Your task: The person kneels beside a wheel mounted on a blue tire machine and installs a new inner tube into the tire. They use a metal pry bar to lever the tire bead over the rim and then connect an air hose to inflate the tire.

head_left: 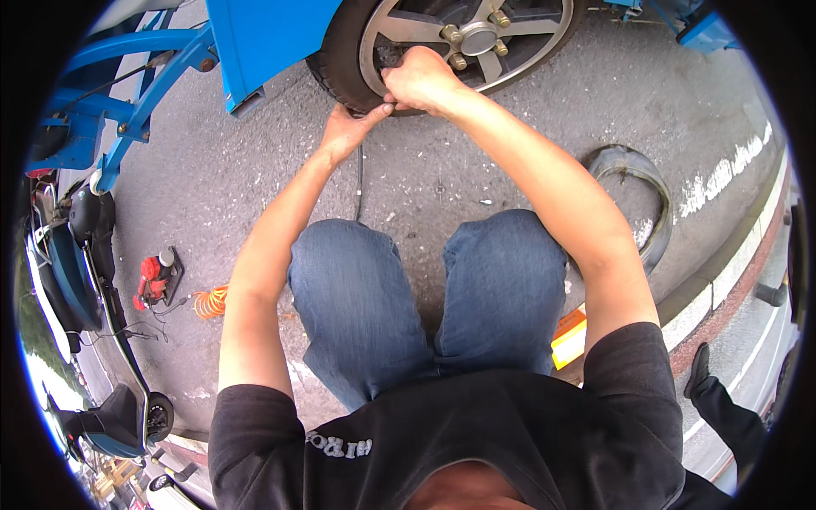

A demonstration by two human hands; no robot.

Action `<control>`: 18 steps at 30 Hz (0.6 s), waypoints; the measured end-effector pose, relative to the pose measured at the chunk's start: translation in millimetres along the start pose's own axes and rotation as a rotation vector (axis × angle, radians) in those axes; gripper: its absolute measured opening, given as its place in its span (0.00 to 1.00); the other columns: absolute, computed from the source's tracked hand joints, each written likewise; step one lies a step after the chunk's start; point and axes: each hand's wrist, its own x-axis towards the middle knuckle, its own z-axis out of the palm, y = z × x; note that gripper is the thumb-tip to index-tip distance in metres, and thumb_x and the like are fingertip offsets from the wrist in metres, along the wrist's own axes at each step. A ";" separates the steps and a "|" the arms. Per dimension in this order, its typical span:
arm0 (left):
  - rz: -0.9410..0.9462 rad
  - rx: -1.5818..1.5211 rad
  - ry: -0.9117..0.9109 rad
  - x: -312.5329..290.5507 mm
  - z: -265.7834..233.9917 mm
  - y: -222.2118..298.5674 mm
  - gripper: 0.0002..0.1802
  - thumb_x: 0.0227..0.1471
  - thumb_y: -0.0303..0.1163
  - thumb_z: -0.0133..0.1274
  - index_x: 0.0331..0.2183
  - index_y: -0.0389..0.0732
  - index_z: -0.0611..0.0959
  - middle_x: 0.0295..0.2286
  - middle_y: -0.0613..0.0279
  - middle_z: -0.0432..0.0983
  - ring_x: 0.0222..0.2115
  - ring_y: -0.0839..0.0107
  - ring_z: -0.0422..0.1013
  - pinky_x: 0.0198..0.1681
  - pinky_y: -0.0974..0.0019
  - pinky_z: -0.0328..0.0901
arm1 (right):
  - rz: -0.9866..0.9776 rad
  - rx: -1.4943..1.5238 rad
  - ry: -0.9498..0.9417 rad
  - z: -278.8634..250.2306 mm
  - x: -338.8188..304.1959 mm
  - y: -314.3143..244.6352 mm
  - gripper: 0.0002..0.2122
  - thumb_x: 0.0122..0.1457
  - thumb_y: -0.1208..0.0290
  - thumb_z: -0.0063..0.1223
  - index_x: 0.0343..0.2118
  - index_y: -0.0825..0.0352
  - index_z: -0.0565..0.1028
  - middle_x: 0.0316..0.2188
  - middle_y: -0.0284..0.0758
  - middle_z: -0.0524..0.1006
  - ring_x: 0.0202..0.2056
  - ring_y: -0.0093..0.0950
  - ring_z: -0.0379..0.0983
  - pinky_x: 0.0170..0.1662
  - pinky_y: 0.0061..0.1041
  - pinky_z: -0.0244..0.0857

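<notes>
A black tyre on a silver spoked wheel (478, 38) stands upright under a blue vehicle body at the top. My right hand (422, 81) is closed with curled fingers at the lower left of the rim; what they grip, if anything, is hidden. Just below and left of it, my left hand (347, 132) reaches to the bottom of the tyre (344, 72). Its thumb stretches toward my right hand, while its other fingers are mostly out of sight behind the tyre. A thin dark hose (359, 183) runs from beneath my left hand down toward my knees.
A loose black tyre or tube (659, 183) lies on the asphalt at right. On the left are a small red air compressor (153, 280), an orange coiled hose (210, 302) and parked scooters (98, 280). Blue metal framework (140, 110) juts in at upper left. Someone's leg (722, 412) shows at lower right.
</notes>
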 end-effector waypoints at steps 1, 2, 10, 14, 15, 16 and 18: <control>-0.126 0.051 -0.107 -4.5 3.4 -8.5 0.53 0.44 0.56 0.73 0.59 0.28 0.70 0.51 0.46 0.78 0.53 0.60 0.74 0.58 0.60 0.67 | 0.096 0.004 0.016 4.9 5.1 6.2 0.15 0.55 0.67 0.54 0.21 0.76 0.81 0.23 0.46 0.82 0.30 0.38 0.83 0.37 0.33 0.76; -0.150 0.195 -0.143 -11.1 6.4 -17.9 0.53 0.44 0.58 0.71 0.58 0.27 0.70 0.51 0.42 0.77 0.54 0.57 0.74 0.57 0.59 0.68 | 0.136 0.097 -0.002 9.8 7.5 16.1 0.13 0.55 0.68 0.57 0.21 0.74 0.82 0.22 0.42 0.82 0.26 0.33 0.82 0.33 0.31 0.75; -0.293 0.989 -0.212 -50.0 14.8 -102.2 0.42 0.56 0.51 0.60 0.55 0.23 0.70 0.48 0.32 0.77 0.51 0.44 0.75 0.56 0.50 0.70 | -0.013 -0.282 0.136 27.6 30.8 60.6 0.19 0.58 0.59 0.57 0.32 0.75 0.83 0.32 0.53 0.83 0.42 0.50 0.81 0.48 0.41 0.74; -0.322 0.874 -0.239 -41.1 21.4 -135.6 0.34 0.56 0.48 0.60 0.51 0.27 0.77 0.47 0.34 0.79 0.51 0.43 0.75 0.56 0.50 0.69 | 0.010 -0.283 0.142 33.4 26.1 61.3 0.18 0.59 0.59 0.56 0.31 0.74 0.84 0.36 0.54 0.82 0.43 0.51 0.80 0.50 0.41 0.73; -0.325 0.850 -0.241 -39.9 23.6 -141.0 0.33 0.56 0.49 0.60 0.49 0.28 0.79 0.46 0.35 0.79 0.51 0.42 0.75 0.56 0.49 0.69 | 0.003 -0.272 0.149 34.7 23.5 61.4 0.18 0.60 0.59 0.55 0.31 0.74 0.84 0.35 0.54 0.82 0.43 0.51 0.80 0.50 0.41 0.73; -0.306 0.812 -0.175 -39.4 24.7 -144.3 0.28 0.56 0.45 0.59 0.48 0.30 0.80 0.44 0.36 0.80 0.49 0.43 0.76 0.55 0.49 0.70 | -0.004 -0.207 0.142 34.9 20.3 61.5 0.19 0.61 0.59 0.54 0.30 0.75 0.83 0.35 0.53 0.82 0.41 0.51 0.81 0.48 0.41 0.74; -0.275 0.743 -0.060 -43.7 26.0 -143.8 0.20 0.57 0.38 0.58 0.45 0.33 0.83 0.41 0.38 0.82 0.47 0.44 0.78 0.51 0.49 0.71 | 0.015 -0.077 0.074 31.1 14.3 63.1 0.20 0.64 0.60 0.52 0.33 0.77 0.82 0.31 0.49 0.83 0.36 0.46 0.82 0.44 0.40 0.75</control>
